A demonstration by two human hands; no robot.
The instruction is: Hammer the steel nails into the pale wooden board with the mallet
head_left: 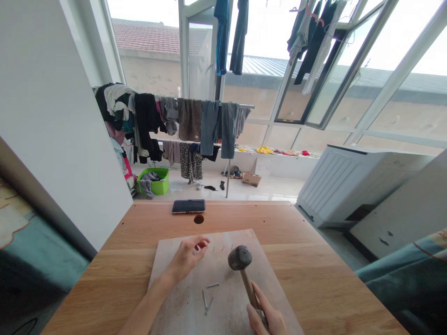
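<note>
My right hand point(263, 311) is wrapped round the wooden handle of a black-headed rubber mallet point(240, 257), raised over the right part of a pale wooden board point(181, 307). Near the board's far edge, my left hand point(188, 255) is closed, thumb and forefinger curled together at a thin nail point(208, 245) partly hidden by the fingertips. To its right several nails stand upright in a row, among them one nail point(223, 248) beside the mallet head. Loose nails point(204, 298) lie on the board between my hands.
The board rests on a wooden table point(115, 279). A phone point(188, 206) lies near the table's far edge, behind a round hole point(199, 219). Beyond stand a laundry rack point(226, 177), a green basket point(160, 187) and a white cabinet-like unit point(328, 181) at right.
</note>
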